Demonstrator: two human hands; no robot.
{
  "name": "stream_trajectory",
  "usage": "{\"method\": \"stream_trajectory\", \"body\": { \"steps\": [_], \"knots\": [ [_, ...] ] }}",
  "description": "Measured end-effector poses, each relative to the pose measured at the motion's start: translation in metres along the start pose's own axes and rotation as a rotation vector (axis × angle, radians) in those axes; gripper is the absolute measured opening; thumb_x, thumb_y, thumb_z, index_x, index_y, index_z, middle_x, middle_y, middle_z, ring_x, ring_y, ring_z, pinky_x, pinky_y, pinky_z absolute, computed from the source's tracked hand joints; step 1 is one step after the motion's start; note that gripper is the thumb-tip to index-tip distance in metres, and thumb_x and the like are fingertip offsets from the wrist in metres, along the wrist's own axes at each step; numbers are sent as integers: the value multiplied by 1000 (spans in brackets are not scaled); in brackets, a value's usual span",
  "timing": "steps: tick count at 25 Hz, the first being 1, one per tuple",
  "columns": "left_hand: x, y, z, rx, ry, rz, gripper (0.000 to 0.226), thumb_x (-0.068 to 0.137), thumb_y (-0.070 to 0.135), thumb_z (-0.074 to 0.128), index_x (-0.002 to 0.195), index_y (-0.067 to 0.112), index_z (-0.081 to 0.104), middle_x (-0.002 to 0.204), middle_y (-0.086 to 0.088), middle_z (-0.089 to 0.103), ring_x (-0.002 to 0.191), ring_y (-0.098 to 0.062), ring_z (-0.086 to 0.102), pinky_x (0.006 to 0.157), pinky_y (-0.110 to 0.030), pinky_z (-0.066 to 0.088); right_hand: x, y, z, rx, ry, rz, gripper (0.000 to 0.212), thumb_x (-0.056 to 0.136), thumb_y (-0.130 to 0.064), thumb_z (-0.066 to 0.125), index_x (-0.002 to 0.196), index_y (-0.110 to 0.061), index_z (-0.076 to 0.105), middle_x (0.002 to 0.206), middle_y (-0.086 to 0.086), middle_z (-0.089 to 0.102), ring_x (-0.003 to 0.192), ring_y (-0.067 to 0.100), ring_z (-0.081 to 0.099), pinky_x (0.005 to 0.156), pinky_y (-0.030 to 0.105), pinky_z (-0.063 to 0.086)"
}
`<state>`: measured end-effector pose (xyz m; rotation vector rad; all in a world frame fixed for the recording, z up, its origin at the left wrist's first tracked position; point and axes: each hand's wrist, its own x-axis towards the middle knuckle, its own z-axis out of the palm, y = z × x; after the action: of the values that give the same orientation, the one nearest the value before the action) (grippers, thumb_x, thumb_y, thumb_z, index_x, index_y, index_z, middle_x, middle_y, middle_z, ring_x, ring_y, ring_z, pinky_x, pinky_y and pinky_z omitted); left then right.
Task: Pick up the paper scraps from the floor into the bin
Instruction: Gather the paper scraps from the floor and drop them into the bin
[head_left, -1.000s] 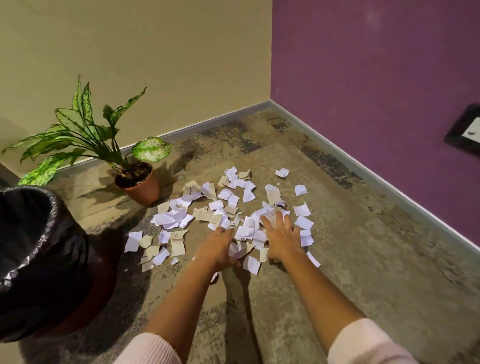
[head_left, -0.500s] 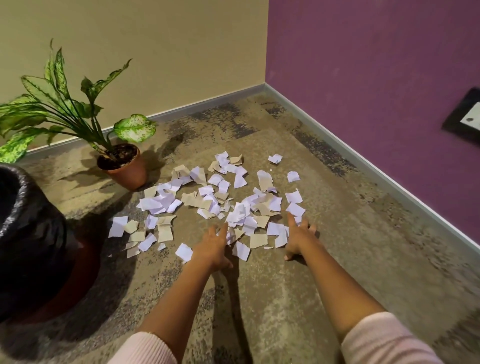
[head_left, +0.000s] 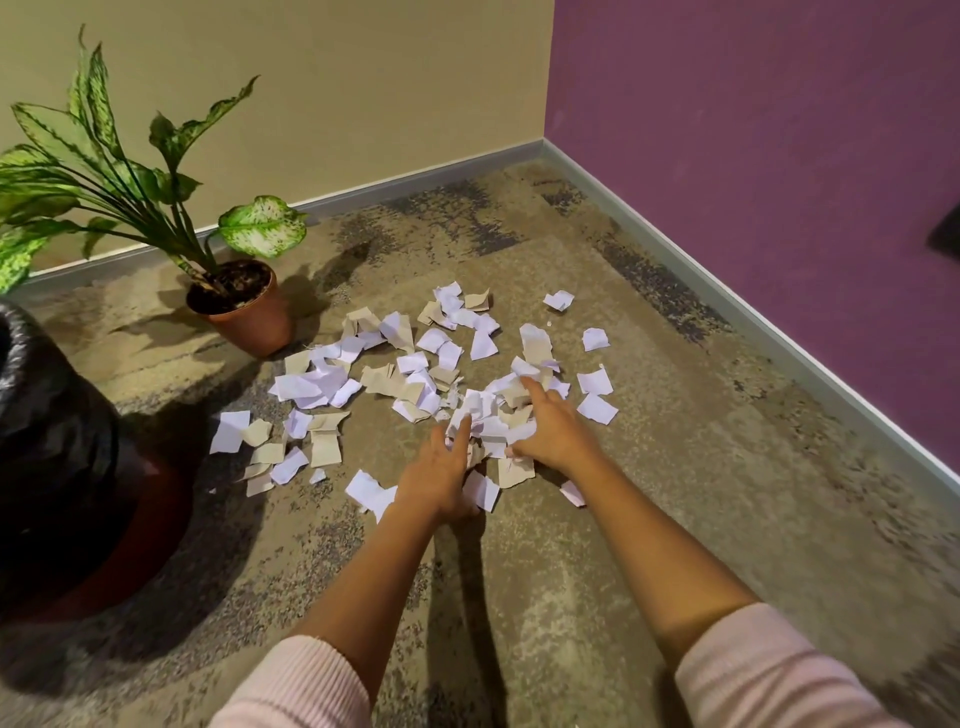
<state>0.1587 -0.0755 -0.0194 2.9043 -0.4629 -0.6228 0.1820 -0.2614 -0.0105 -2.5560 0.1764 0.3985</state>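
Note:
Several white and tan paper scraps (head_left: 410, 374) lie scattered on the mottled carpet in front of me. My left hand (head_left: 441, 475) and my right hand (head_left: 553, 431) rest on the carpet, fingers spread, on either side of a small bunched heap of scraps (head_left: 491, 423). Both hands touch the heap, but neither has closed around it. The bin (head_left: 62, 441), lined with a black bag, stands at the left edge; its opening is out of view.
A potted plant (head_left: 244, 312) in a terracotta pot stands beside the scraps, near the beige wall. The purple wall (head_left: 753, 182) and its skirting run along the right. Bare carpet (head_left: 571, 571) lies under my forearms.
My hands had spread apart half a second ago; now they have come together again, bunching scraps between them. The view has shifted slightly.

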Motion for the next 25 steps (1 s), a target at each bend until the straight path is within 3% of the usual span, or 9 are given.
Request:
{"method": "stream_trajectory", "body": {
  "steps": [3,6,12,16,20,23,25],
  "knots": [
    [10,0,-2,105,-16,56,145,61,52,84,144,33,-33,158,-13,-25,148,-38,-3,106,-53,41,9,19,-21,-3,38,15,108,64,-39,83,149,-35,16,148,11,30,138,36,26,101,50,40],
    [24,2,-5,118,-7,56,148,58,55,85,140,37,-37,154,-11,-36,148,-39,-8,107,-53,40,17,37,-38,-56,37,61,114,58,-45,87,147,-40,17,149,16,24,141,36,13,104,55,37],
    [56,3,-19,77,-9,50,145,58,49,87,148,34,-26,157,-14,-28,147,-41,7,110,-53,36,43,44,-42,-180,-203,115,139,47,-58,88,150,-43,-5,160,14,-3,146,44,-6,115,61,16],
    [67,3,-27,106,-73,65,143,57,46,89,150,35,-20,160,-12,-15,146,-40,8,106,-54,38,51,22,-29,-202,-267,22,140,49,-51,90,149,-45,-9,161,1,-7,146,41,-4,113,62,20],
    [73,1,-28,165,-114,73,113,62,49,85,152,37,16,158,-7,12,139,-36,20,102,-51,43,52,-2,-9,-318,-326,-25,131,54,-45,89,147,-49,-2,161,-1,-11,146,41,-11,112,65,19],
    [72,-2,-26,77,-60,56,76,78,37,74,145,28,39,148,-8,31,131,-34,33,100,-47,45,46,-9,7,-411,-299,-63,102,62,-36,86,144,-45,25,155,4,6,142,41,2,111,59,27],
    [67,-5,-25,24,13,60,48,87,28,61,134,18,53,135,-12,43,120,-33,46,93,-42,48,41,-11,11,-333,-232,-74,80,68,-28,83,136,-40,42,150,5,18,137,39,15,111,49,31]
  ]
}}
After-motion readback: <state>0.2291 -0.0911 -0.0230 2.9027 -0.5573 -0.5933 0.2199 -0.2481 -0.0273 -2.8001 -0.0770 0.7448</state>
